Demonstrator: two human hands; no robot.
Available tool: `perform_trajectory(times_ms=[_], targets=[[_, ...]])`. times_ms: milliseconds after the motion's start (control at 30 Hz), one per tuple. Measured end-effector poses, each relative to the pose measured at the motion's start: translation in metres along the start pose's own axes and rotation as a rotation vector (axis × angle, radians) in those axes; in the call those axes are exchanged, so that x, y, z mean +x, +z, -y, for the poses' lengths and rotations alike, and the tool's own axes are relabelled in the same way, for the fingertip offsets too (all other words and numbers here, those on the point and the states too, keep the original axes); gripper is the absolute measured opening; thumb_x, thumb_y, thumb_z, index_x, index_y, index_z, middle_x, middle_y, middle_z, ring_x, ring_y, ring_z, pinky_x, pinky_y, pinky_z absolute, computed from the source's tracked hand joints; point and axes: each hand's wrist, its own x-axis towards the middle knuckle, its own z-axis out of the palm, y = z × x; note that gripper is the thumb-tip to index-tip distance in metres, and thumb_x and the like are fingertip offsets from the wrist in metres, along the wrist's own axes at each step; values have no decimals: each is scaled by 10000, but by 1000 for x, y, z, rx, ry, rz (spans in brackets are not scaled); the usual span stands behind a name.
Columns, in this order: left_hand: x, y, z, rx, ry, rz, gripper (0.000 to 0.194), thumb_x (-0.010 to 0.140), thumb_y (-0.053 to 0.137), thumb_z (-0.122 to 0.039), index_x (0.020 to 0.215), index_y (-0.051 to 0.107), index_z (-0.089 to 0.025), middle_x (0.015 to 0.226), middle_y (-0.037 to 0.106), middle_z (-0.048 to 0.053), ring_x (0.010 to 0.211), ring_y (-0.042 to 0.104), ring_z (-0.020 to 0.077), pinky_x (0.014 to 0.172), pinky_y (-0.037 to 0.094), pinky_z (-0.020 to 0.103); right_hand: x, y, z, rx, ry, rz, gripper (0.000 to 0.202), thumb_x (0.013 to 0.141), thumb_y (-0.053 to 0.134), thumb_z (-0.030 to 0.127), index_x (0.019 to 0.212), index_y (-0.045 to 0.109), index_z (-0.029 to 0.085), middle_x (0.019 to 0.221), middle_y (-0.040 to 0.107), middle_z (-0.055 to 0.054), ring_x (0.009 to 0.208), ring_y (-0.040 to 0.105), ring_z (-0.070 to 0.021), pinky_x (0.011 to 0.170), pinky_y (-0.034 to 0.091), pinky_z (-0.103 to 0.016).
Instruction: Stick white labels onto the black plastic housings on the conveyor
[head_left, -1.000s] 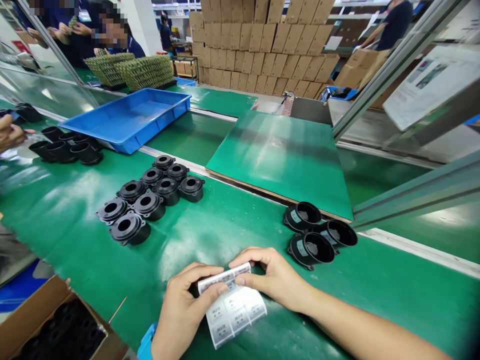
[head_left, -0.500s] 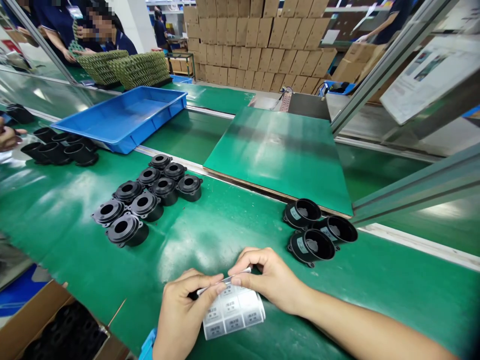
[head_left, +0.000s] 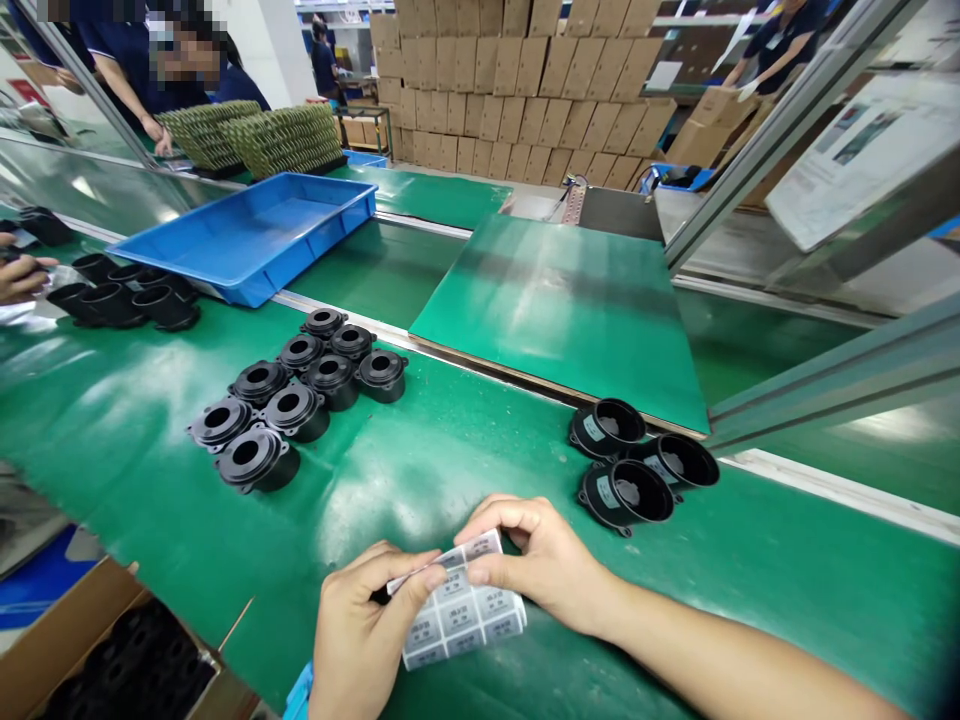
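Note:
A sheet of silvery printed labels (head_left: 461,610) is held between both hands above the green table, its lower part curved over. My left hand (head_left: 375,610) pinches its left upper edge between thumb and fingers. On the other side, my right hand (head_left: 536,560) grips the upper right part, thumb in front. Beyond the right hand stand three black cups (head_left: 630,493) with open tops and pale labels on their sides. Several black round parts (head_left: 256,457) with central holes sit grouped farther left.
A blue tray (head_left: 255,235) lies at the back left, near more black cups (head_left: 111,302) and another person's hand (head_left: 22,278). A raised green board (head_left: 562,310) is ahead. A cardboard box (head_left: 71,630) of black parts is at lower left. Metal posts rise at right.
The top edge of the label sheet has opened upward between my hands, showing more labels. My hands have hardly moved. In the background, people have shifted position.

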Motion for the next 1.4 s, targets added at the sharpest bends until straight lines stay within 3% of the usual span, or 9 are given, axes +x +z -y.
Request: perform_trajectory(times_ms=[233, 500, 600, 700, 833, 900, 1000, 1133, 1400], targets=[[4, 0, -3, -9, 39, -9, 116, 873, 803, -302, 825, 907, -284, 612, 744, -2, 530, 689, 142, 499, 527, 188, -3, 2, 0, 3, 12, -43, 388, 845, 905, 602, 784, 846, 223, 741, 746, -32, 711, 660, -201, 666, 492, -318], [1, -1, -1, 21, 68, 16, 353, 927, 747, -326, 593, 758, -213, 561, 667, -3, 512, 622, 128, 497, 489, 190, -2, 4, -1, 38, 20, -50, 523, 858, 866, 655, 640, 730, 200, 664, 650, -2, 631, 591, -170, 620, 469, -298], [1, -2, 0, 35, 64, -1, 339, 926, 752, -330, 608, 767, -215, 575, 680, -3, 524, 631, 127, 509, 496, 183, -2, 0, -1, 54, 2, -60, 482, 843, 870, 672, 847, 791, 196, 774, 705, -26, 694, 623, -186, 650, 500, -301], [1, -2, 0, 55, 35, -18, 345, 923, 754, -357, 608, 778, -220, 574, 679, -5, 511, 629, 124, 494, 487, 178, -2, -5, 1, 46, -41, -85, 427, 909, 823, 619, 990, 773, 202, 939, 751, -68, 752, 646, -200, 669, 524, -311], [2, -1, 0, 70, -15, -29, 330, 924, 748, -401, 654, 834, -232, 562, 667, 0, 497, 632, 136, 474, 473, 198, -7, -8, 5, -24, -162, -143, 146, 946, 791, 350, 878, 750, 228, 1054, 737, -84, 936, 667, -248, 821, 534, -372], [2, -1, 1, 73, -39, -26, 309, 919, 754, -415, 690, 862, -239, 560, 673, 3, 500, 640, 143, 479, 476, 207, -10, -7, 8, -108, -323, -184, 35, 914, 775, 227, 909, 756, 256, 1063, 717, -65, 990, 657, -260, 892, 516, -403], [2, 0, 2, 67, -46, -9, 301, 918, 757, -425, 707, 873, -244, 571, 690, 6, 509, 649, 143, 490, 480, 205, -12, -2, 12, -266, -503, -189, 204, 918, 715, 144, 1056, 729, 293, 1040, 732, -31, 946, 671, -248, 875, 508, -405], [1, 1, 2, 41, -26, 22, 330, 942, 730, -416, 700, 850, -227, 585, 685, 5, 518, 636, 132, 500, 468, 193, -8, 8, 14, -394, -417, -157, 422, 952, 685, 148, 1333, 584, 301, 1009, 783, -7, 935, 705, -246, 883, 478, -412], [-2, 3, 8, 95, -63, 68, 628, 1069, 496, -518, 541, 525, -181, 549, 491, -6, 507, 480, 110, 499, 344, 236, -11, 15, 19, -629, -746, -259, 429, 907, 687, 47, 1252, 563, 271, 869, 805, 17, 741, 730, -212, 841, 402, -410]])
